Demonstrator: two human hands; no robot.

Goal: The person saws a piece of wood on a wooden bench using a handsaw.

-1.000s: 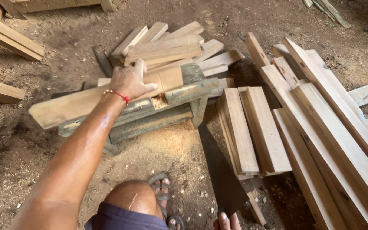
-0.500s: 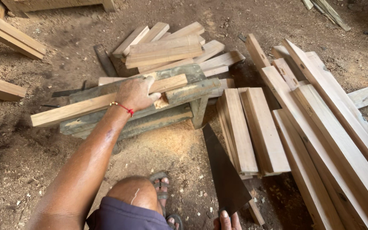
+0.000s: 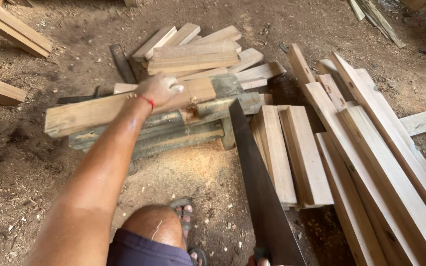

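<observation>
My left hand (image 3: 159, 88), with a red thread at the wrist, grips the top edge of a long wooden plank (image 3: 89, 112). The plank lies across a low, worn grey-green sawing bench (image 3: 173, 129). Only the fingertips of my right hand (image 3: 260, 262) show at the bottom edge, closed around the handle of a dark handsaw (image 3: 257, 182). The saw blade slants up and left. Its tip is close to the bench's right end, just below the plank's notched end (image 3: 193, 98).
A heap of short cut boards (image 3: 198, 51) lies behind the bench. Two thick boards (image 3: 292, 152) and several long planks (image 3: 380, 148) lie to the right. Sawdust (image 3: 183, 172) covers the dirt floor under the bench. My knee and sandalled foot (image 3: 183, 221) are below.
The saw blade has swung up from low at the bottom right until its tip reaches the bench. My left hand has shifted the plank on the bench and holds it flat-faced toward me.
</observation>
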